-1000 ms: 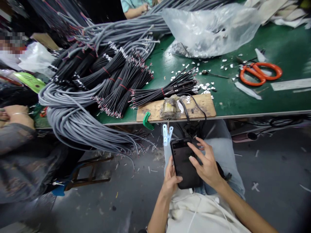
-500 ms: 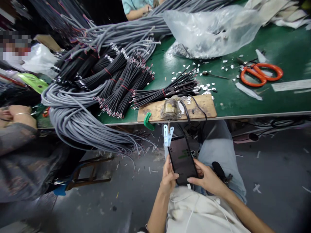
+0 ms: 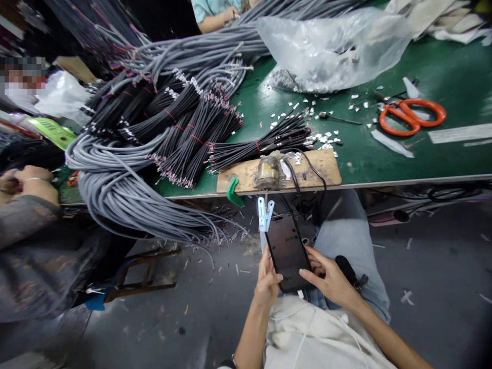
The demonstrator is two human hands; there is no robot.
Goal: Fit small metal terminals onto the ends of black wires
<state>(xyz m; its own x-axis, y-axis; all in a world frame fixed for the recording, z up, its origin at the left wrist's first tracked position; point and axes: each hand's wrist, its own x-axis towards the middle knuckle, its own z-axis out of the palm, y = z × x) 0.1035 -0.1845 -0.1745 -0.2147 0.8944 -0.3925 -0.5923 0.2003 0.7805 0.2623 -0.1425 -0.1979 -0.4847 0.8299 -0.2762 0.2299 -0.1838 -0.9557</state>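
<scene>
Head view: left hand (image 3: 268,281) grips the black smartphone (image 3: 287,251) along its lower left edge, thumb wrapped over the front and fingers curled behind, closed on it. Right hand (image 3: 331,281) holds the lower right edge, thumb laid across the bottom of the screen and fingers bent in against the side, so it is also closed on it. How far the fingertips reach under the back cannot be told.

The smartphone is held over the person's lap in pale blue jeans, below the table edge, tilted with its top toward the table. Its screen is dark with a faint green patch. A light blue plastic clip (image 3: 265,214) hangs just beside its top left corner.

On the edge of the green table (image 3: 384,148) above lies a bare wooden board (image 3: 319,166), with a green clamp (image 3: 231,191) at its left end. Banded bundles of black wires (image 3: 184,128) lie left of the board, and thick grey cables (image 3: 115,189) spill over the edge. Orange-handled scissors (image 3: 413,115) lie far right and a clear plastic bag (image 3: 330,46) sits behind.

A co-worker's hand (image 3: 226,13) shows at the top, another person's forearm (image 3: 26,179) at the left.
</scene>
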